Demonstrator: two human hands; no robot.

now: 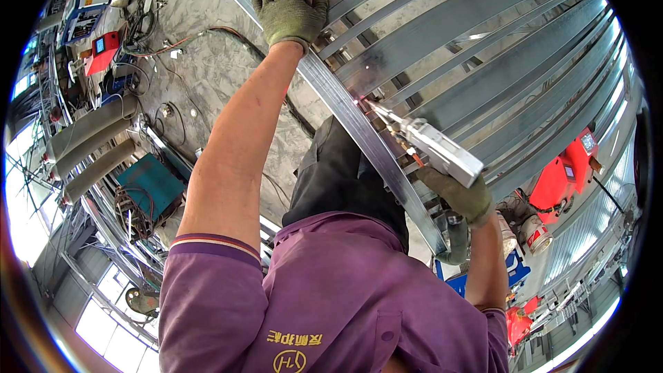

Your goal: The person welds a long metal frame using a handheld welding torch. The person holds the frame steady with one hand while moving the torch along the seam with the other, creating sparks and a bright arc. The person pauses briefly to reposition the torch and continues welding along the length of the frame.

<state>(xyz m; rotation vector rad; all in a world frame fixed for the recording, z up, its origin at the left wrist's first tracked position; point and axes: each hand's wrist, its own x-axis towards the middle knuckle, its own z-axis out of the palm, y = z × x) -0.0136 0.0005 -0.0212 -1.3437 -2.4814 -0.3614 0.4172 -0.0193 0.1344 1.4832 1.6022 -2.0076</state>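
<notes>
Far left of frame: grey gas cylinders (90, 139) lie side by side on the concrete floor (207, 55), w/ a red box-shaped machine (103, 52) above them at upper left and a teal machine (152, 183) w/ coiled cables just below, lower left. Cables run across the floor toward upper centre.

Left arm comes up from the purple shirt sleeve (207, 290) at bottom left-centre. Left hand (289, 10), in a green work glove, sits at top centre, fingers spread and pressed flat over the edge of the metal frame (442, 34); grip is a flat hold on the outer rail, not a closed fist.

The frame is a rack of long galvanised steel strips filling the upper right half of the frame, its outer rail (345, 107) running diagonally from top centre down to lower right-centre.

Centre: small bright spark (364, 100) on the rail, right at the tip of the welding gun (431, 145). The gun is a silver-grey tool, angled up-left, tip touching the rail.

Right hand (461, 197), also gloved green, is clenched round the gun's handle at right-centre; a grey hose (457, 242) drops from it.

Far right: a red machine (563, 179) under the frame edge, blue and red gear lower right.
</notes>
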